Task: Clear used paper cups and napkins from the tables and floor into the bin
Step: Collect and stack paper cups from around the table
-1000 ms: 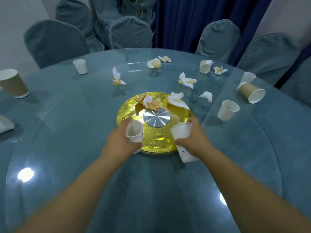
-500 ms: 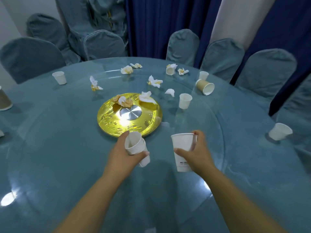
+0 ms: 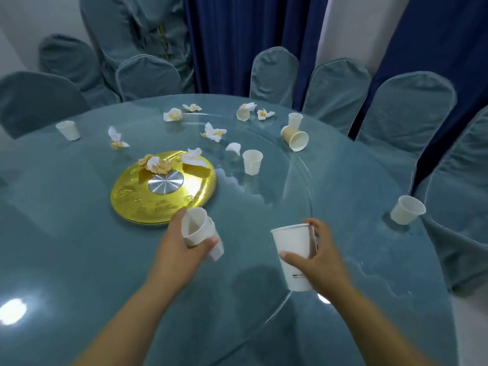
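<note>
My left hand (image 3: 176, 247) grips a nested stack of small white cups (image 3: 198, 228), tilted with the mouths facing up-left. My right hand (image 3: 320, 260) holds a taller white paper cup (image 3: 293, 249) upright above the table. Loose on the round blue table (image 3: 79, 247) are more cups: a small white cup (image 3: 252, 161) beyond my hands, a brown cup on its side (image 3: 295, 138), a white cup at far right (image 3: 406, 210) and one at far left (image 3: 68, 130). Crumpled napkins (image 3: 213, 132) are scattered across the far half.
A gold disc with a silver hub (image 3: 137, 196) sits at the table's centre, with napkins (image 3: 155, 165) on its far part. A glass turntable rim (image 3: 307, 186) rings it. Covered blue chairs (image 3: 401, 112) surround the table; dark blue curtains (image 3: 237, 43) hang behind. No bin is in view.
My view has swung right and pulled back from the gold disc. Both hands, still holding their cups, have drawn back toward me and spread apart. The far-right cup has come into view.
</note>
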